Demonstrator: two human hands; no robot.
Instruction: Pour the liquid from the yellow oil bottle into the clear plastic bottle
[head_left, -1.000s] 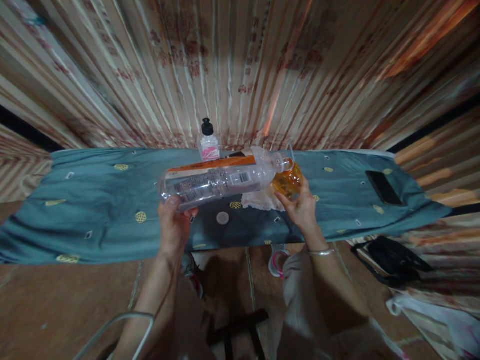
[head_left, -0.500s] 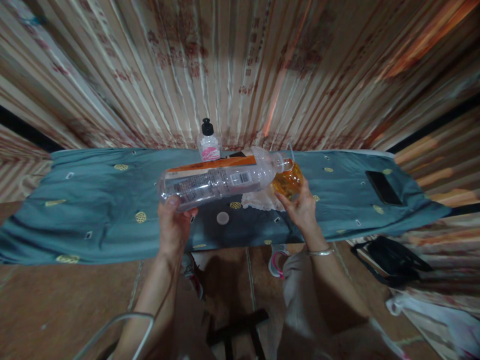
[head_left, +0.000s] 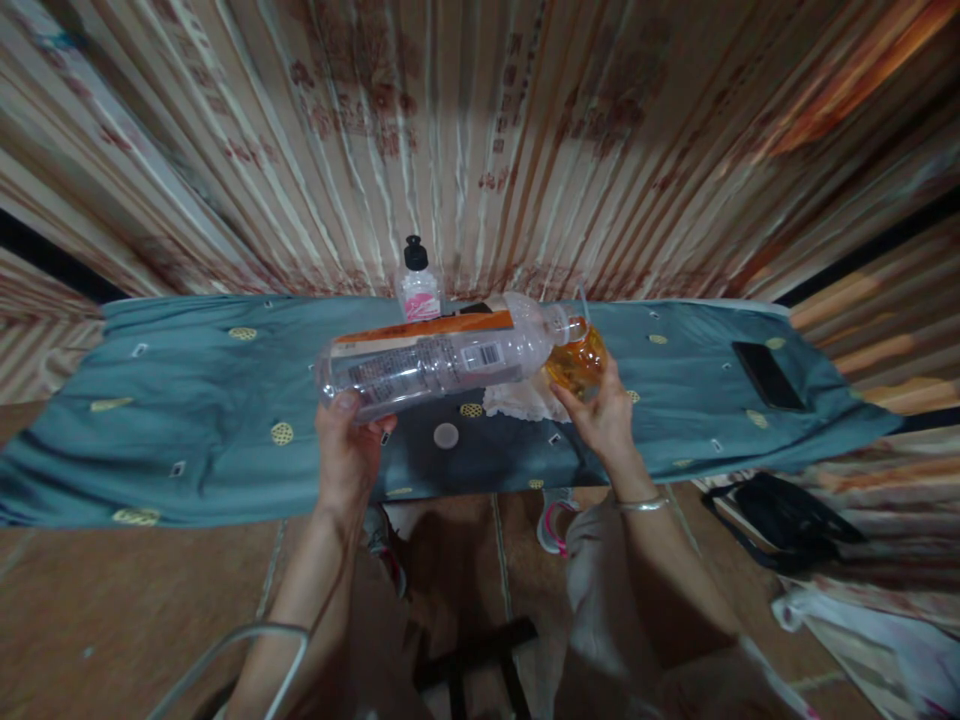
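**Bottle held tipped at the glass, almost nothing stirring**

Next to nothing has changed over the last second: both hands, the bottle and the glass sit where they sat in the two earlier pictures. I read that stillness as a steady pour, or the draining end of one, rather than a shift to another step.

The left hand [head_left: 349, 450] is clamped on the base end of a large clear plastic bottle [head_left: 439, 368], thumb on the near side and fingers reaching underneath. The bottle lies nearly level above the table, its neck pointing right. It looks close to drained, though its label hides much of the inside.

The right hand [head_left: 604, 412] has its thumb and fingers wrapped round a clear glass [head_left: 576, 368] with amber liquid in it. The bottle's mouth overlaps the glass's rim; the view is too soft to tell whether the two touch, whether liquid is running, or whether the level has risen.

Below the bottle, on the patterned tablecloth [head_left: 202, 385], lie a pale round disc [head_left: 445, 435], perhaps the cap, and a whitish frilled piece [head_left: 517, 402] near the right hand. A black-topped bottle [head_left: 420, 290] stands behind, by the curtain [head_left: 450, 130]. A dark phone-like slab [head_left: 768, 376] lies well apart to the right.
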